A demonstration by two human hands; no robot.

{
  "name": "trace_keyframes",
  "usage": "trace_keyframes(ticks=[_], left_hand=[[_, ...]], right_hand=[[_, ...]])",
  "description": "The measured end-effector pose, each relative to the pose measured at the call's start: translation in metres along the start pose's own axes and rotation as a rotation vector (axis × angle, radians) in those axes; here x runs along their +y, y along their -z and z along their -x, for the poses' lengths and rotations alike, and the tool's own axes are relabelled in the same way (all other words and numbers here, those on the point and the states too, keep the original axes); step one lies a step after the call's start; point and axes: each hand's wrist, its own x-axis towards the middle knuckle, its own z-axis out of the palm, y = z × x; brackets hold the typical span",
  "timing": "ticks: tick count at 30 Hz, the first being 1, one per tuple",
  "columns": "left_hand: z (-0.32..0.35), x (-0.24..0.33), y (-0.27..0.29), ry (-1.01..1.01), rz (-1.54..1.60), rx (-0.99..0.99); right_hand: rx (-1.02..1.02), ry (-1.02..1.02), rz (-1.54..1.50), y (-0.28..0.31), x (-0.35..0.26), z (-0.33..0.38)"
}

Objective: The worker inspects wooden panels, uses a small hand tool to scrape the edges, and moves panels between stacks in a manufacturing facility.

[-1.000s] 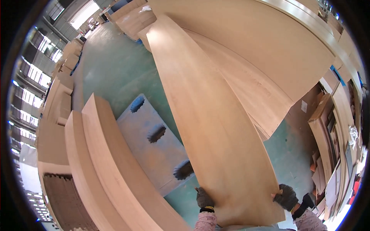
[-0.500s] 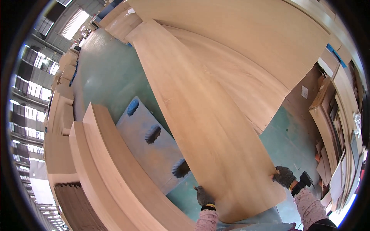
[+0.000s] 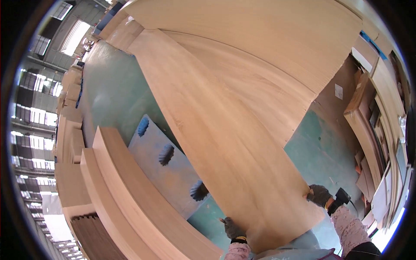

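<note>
A long, light-brown wood veneer sheet (image 3: 225, 143) stretches from my body away toward the far left. My left hand (image 3: 234, 229), in a dark grey glove, grips its left edge near the close end, the thumb tip sticking out past the edge. On the right edge, slightly farther off, my right hand (image 3: 320, 196) is closed in a matching glove, with a black device strapped at that wrist. Fingers of both hands are partly hidden under the sheet. Its far end meets a pile of similar wood-grain sheets (image 3: 277, 47).
A blue-grey plastic pallet (image 3: 162, 184) with dark oval openings lies on the green floor (image 3: 115, 82) to the left. Nearer stand stacked long wood-grain boards (image 3: 130, 186) and dark brown ones (image 3: 95, 236). Cardboard and board offcuts (image 3: 368, 125) lean along the right side.
The view has shifted slightly, so the far sheets appear farther left and the near left boards lower. Both hands keep their hold on the veneer sheet.
</note>
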Motion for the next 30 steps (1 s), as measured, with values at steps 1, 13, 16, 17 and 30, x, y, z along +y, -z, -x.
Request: trace_keyframes(ticks=[1, 13, 16, 17, 30], left_hand=[[0.004, 0.008, 0.004, -0.094, -0.088, 0.04], [-0.016, 0.078, -0.068, 0.034, 0.686, -0.37], [-0.01, 0.114, -0.059, 0.243, 1.306, -0.319], [-0.011, 0.165, -0.036, 0.398, 1.424, -0.307], [-0.024, 0.269, -0.041, 0.43, 1.224, -0.35]], right_hand=[[-0.045, -0.006, -0.03, -0.003, 0.011, -0.008], [-0.01, 0.143, 0.051, 0.056, 0.095, -0.092], [0.067, 0.101, 0.109, 0.074, 0.112, -0.109], [0.211, 0.116, 0.126, 0.07, 0.134, -0.114], [0.917, -0.434, -0.818, 0.034, 0.232, 0.018]])
